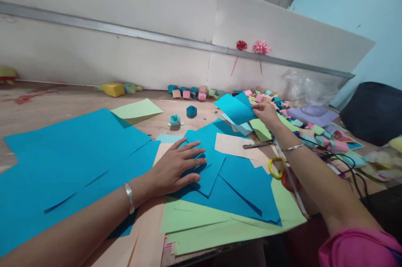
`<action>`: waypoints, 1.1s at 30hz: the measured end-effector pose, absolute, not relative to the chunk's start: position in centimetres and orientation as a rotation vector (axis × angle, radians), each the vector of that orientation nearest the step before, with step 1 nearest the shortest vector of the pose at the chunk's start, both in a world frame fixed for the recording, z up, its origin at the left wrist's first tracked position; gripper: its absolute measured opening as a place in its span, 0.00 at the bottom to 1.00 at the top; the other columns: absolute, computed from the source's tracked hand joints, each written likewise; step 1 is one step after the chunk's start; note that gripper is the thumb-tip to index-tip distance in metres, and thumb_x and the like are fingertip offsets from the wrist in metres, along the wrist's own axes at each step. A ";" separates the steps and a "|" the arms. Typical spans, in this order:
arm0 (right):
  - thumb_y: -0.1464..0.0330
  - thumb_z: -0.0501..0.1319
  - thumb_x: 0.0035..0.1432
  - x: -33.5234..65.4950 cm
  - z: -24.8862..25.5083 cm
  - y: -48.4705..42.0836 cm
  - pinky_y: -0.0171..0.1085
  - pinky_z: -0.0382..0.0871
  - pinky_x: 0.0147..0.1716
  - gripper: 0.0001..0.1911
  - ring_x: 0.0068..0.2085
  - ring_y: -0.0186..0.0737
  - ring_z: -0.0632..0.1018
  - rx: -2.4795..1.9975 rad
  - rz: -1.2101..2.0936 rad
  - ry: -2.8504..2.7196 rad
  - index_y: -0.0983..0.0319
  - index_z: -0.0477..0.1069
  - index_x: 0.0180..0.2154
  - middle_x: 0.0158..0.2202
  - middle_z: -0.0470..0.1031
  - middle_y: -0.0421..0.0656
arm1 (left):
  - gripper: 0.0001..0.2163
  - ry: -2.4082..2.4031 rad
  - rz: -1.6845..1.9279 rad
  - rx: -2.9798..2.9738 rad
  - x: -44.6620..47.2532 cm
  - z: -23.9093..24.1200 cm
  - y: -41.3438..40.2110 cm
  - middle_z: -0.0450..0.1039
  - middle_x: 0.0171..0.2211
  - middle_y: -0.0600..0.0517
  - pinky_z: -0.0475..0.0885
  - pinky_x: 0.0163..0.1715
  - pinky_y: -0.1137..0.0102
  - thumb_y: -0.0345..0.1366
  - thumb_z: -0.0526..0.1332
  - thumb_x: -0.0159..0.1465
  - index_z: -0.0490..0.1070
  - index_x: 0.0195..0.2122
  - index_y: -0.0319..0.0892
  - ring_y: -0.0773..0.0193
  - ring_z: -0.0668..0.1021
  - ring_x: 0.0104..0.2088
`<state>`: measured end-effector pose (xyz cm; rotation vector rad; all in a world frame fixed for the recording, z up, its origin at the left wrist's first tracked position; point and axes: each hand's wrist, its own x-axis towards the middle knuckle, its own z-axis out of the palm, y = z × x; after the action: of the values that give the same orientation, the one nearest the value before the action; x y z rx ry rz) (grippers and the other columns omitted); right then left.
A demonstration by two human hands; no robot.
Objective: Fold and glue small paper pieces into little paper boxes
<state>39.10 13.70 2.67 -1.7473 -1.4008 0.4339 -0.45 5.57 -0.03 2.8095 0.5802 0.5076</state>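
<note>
My left hand point(176, 166) lies flat with fingers spread on a stack of blue paper squares point(229, 175) in the middle of the table. My right hand point(266, 113) is stretched out farther back and pinches a folded blue paper sheet point(235, 108), lifted a little above the table. Under that sheet lie a light blue piece and a green piece point(260, 129). A bangle sits on each wrist.
Large blue sheets point(69, 154) cover the left of the table; green sheets point(226, 225) lie at the front edge. Scissors point(278, 168), a blade point(256, 145), several small folded paper cubes point(194, 93), a black cable point(345, 162) and a dark bag point(373, 112) are at the right.
</note>
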 end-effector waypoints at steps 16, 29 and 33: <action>0.71 0.63 0.57 32.5 5.0 11.3 0.40 0.74 0.35 0.07 0.32 0.37 0.78 -1.261 0.544 -1.385 0.66 0.74 0.39 0.32 0.77 0.42 | 0.19 0.916 0.848 2.667 -0.5 -0.6 6.0 0.70 0.59 0.46 0.47 0.65 0.49 0.47 0.59 0.65 0.73 0.54 0.47 0.45 0.63 0.64; 0.78 0.55 0.61 24.6 1.4 -2.3 0.39 0.75 0.41 0.14 0.41 0.41 0.80 -0.847 -0.527 -2.178 0.63 0.72 0.46 0.38 0.81 0.48 | 0.16 0.813 1.147 2.397 -0.8 0.3 5.0 0.79 0.31 0.52 0.74 0.35 0.70 0.48 0.67 0.59 0.76 0.45 0.47 0.62 0.79 0.30; 0.75 0.56 0.61 26.5 1.6 -3.0 0.36 0.75 0.35 0.11 0.34 0.39 0.81 -1.230 -0.299 -1.789 0.60 0.72 0.43 0.35 0.80 0.44 | 0.26 0.700 1.186 2.597 -0.4 0.0 4.4 0.79 0.32 0.52 0.73 0.33 0.71 0.52 0.68 0.56 0.71 0.53 0.46 0.63 0.79 0.30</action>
<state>26.49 -2.98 1.59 -1.2304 -1.7886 -0.2992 -0.40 4.42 0.00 2.5966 0.7000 1.1855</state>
